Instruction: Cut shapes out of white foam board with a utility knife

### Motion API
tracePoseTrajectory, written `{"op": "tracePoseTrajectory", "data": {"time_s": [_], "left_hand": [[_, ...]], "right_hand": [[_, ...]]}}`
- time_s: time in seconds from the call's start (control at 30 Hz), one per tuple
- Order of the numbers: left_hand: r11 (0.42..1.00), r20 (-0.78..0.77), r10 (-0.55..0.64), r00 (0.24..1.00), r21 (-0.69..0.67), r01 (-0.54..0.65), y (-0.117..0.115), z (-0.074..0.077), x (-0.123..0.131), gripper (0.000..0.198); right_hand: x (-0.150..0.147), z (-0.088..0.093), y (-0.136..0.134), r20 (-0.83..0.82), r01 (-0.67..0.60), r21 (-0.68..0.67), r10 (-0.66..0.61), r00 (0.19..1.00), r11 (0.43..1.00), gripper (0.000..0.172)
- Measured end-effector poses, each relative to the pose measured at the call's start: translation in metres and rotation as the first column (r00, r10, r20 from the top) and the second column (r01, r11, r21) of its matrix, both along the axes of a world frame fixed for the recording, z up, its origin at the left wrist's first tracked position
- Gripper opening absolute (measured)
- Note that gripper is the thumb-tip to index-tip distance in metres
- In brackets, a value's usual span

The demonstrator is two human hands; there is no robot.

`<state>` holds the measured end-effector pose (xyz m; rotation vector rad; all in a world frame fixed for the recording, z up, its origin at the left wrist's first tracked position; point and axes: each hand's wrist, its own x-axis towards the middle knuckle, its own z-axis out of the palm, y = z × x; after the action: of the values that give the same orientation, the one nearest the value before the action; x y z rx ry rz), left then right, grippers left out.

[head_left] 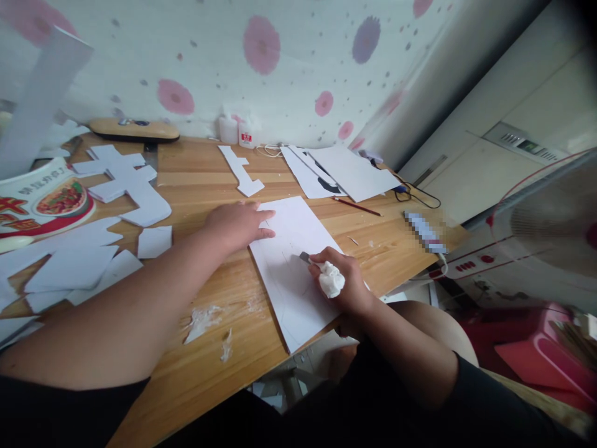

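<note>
A white sheet of board lies on the wooden table, with faint pencil lines on it. My left hand rests flat on the sheet's far left corner, fingers stretched out, holding it down. My right hand is closed round a small knife whose handle is wrapped in white tissue. The blade tip touches the sheet near its middle.
Several cut white shapes lie at the left beside a printed food package. More white sheets, a pencil and glue bottles sit at the back. A fan and a red stool stand to the right.
</note>
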<state>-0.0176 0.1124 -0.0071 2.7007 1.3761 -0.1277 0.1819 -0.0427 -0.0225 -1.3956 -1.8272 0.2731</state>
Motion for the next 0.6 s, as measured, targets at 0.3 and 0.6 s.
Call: {"op": "tracePoseTrajectory", "data": {"time_s": [0.3, 0.6], "left_hand": [[1.0, -0.003, -0.002, 1.0, 0.003, 0.002, 0.0, 0.0, -0.001, 0.061], [1.0, 0.005, -0.005, 1.0, 0.005, 0.005, 0.0, 0.002, -0.002, 0.06]], "right_hand": [[-0.001, 0.006, -0.02, 0.006, 0.021, 0.0, -0.021, 1.0, 1.0, 0.005], [0.004, 0.001, -0.037, 0.048, -0.012, 0.111, 0.007, 0.999, 0.994, 0.005]]}}
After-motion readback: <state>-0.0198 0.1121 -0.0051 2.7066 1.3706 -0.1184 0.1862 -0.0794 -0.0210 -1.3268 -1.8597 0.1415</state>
